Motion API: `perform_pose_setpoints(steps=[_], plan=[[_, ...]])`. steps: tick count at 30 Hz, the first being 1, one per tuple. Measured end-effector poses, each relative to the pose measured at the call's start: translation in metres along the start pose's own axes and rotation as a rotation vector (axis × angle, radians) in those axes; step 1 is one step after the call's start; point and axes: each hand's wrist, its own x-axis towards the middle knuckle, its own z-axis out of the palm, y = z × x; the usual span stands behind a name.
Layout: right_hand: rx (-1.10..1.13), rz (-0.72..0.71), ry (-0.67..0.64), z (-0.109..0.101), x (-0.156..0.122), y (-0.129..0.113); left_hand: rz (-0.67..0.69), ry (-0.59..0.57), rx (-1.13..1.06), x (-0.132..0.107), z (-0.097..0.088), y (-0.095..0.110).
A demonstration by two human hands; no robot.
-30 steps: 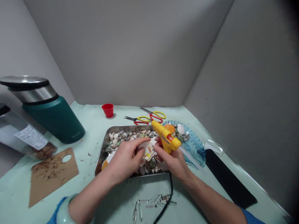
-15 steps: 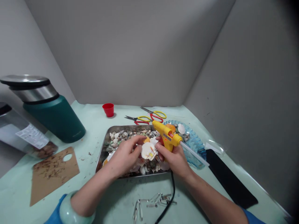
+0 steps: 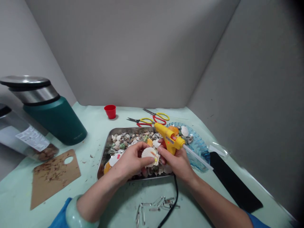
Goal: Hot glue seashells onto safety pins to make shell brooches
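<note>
A white scallop shell point(image 3: 148, 153) with orange and yellow marks is pinched between the thumb and fingers of my left hand point(image 3: 132, 161), over the metal tray point(image 3: 102, 159). Small seashells point(image 3: 123, 138) of many kinds fill that tray. My right hand point(image 3: 178, 163) is closed around the handle of a yellow hot glue gun point(image 3: 169, 138), its thumb and fingertips close to the scallop's right edge; whether they touch it I cannot tell. A clear glue stick point(image 3: 198, 157) juts from the back of the gun, and its black cord point(image 3: 175, 186) runs down toward me.
Behind the tray lie two pairs of scissors point(image 3: 142, 121) and a red cup point(image 3: 110, 111). A blue glass dish point(image 3: 200, 142) with shells stands right, beside a black strip point(image 3: 234, 180). Safety pins point(image 3: 142, 212) lie in front. At left are a green bottle point(image 3: 57, 120), a jar point(image 3: 30, 139) and brown cardboard point(image 3: 59, 177).
My left hand has shifted slightly right and its thumb now presses over the scallop shell's face. The shell has turned a little. My right hand and the glue gun have hardly moved.
</note>
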Motion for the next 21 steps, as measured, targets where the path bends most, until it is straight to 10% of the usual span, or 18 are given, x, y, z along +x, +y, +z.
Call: perform_pose_setpoints(steps=[7,15,21], plan=[[0.024,-0.018,0.013,0.001,0.000,0.001,0.026,0.026,0.009,0.001,0.001,-0.004],[0.055,0.010,0.009,0.002,-0.002,-0.002,0.226,0.400,-0.302,-0.001,-0.031,0.026],[0.003,0.037,-0.080,0.000,-0.004,0.001,0.081,0.338,-0.268,-0.001,-0.021,0.017]])
